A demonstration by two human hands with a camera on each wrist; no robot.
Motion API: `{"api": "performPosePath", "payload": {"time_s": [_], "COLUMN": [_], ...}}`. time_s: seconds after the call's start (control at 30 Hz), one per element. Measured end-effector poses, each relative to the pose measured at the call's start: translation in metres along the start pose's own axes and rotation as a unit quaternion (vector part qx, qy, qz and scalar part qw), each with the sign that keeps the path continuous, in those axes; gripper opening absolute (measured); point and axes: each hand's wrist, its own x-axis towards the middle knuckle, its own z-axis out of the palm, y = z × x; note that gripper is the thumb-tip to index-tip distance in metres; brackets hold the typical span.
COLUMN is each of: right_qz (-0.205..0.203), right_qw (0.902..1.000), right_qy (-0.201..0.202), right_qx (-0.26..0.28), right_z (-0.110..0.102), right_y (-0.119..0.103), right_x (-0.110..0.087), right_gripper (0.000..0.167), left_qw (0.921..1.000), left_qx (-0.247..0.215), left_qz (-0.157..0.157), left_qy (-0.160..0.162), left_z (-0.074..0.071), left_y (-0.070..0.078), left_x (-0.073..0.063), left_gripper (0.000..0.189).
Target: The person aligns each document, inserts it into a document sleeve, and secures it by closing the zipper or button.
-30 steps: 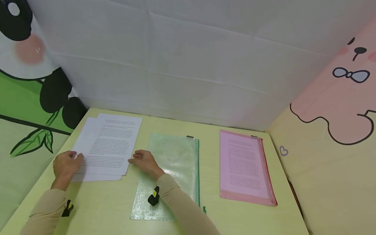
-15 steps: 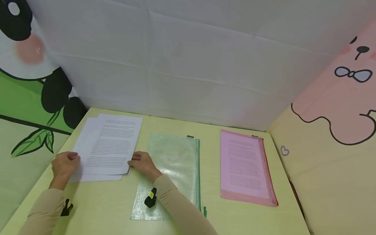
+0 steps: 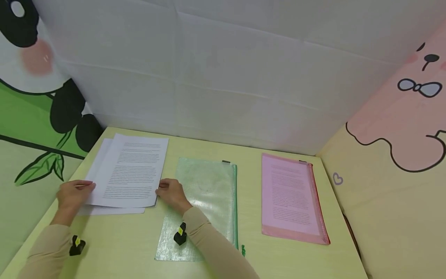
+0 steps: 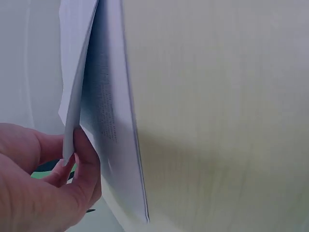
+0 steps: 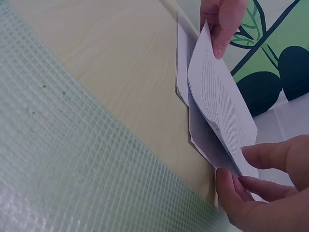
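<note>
Several white sheets of printed paper [image 3: 136, 166] lie at the left of the table, the upper part raised off the sheets beneath [image 3: 115, 210]. My left hand [image 3: 72, 197] pinches the left edge of the raised paper between thumb and fingers, as the left wrist view shows with the hand [image 4: 46, 179] close up. At the opposite edge, my right hand [image 3: 173, 195] holds the paper, thumb on top and fingers below in the right wrist view. A gap shows between the raised paper [image 5: 217, 96] and the lower sheets [image 5: 205, 137].
A green mesh zip bag [image 3: 205, 186] lies flat under my right forearm. Further right is a pink zip bag [image 3: 292, 197] with a printed sheet inside. A white wall [image 3: 226, 77] closes the back of the pale yellow table [image 3: 251, 255].
The upper paper has risen and now covers more of the sheets at its left. My left hand has shifted slightly left and now grips its edge; my right hand has taken hold of the right edge.
</note>
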Motion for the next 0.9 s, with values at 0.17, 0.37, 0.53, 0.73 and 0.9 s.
{"api": "performPosePath", "payload": {"time_s": [0.17, 0.37, 0.53, 0.73, 0.9], "right_qz": [0.0, 0.011, 0.012, 0.006, -0.001], "right_qw": [0.9993, 0.9994, 0.9991, 0.9973, 0.9945], "right_qy": [0.012, 0.028, 0.037, 0.043, 0.038], "right_qx": [-0.034, -0.02, 0.014, 0.059, 0.098], "right_z": [-0.004, -0.006, -0.006, -0.008, -0.013], "right_y": [0.0, -0.002, 0.0, 0.003, 0.003], "right_x": [0.0, 0.0, 0.003, 0.005, 0.003], "right_gripper": [0.034, 0.039, 0.04, 0.033, 0.029], "left_qw": [0.9941, 0.9875, 0.9867, 0.9881, 0.9905], "left_qx": [-0.055, -0.09, -0.105, -0.108, -0.1], "left_qz": [-0.082, -0.113, -0.107, -0.091, -0.07], "left_qy": [-0.047, -0.063, -0.063, -0.061, -0.064], "left_z": [-0.005, -0.006, -0.008, -0.007, -0.006], "left_y": [0.002, -0.001, 0.0, 0.001, -0.002], "left_x": [-0.001, 0.001, -0.002, -0.007, -0.01], "left_gripper": [0.051, 0.054, 0.057, 0.058, 0.057]}}
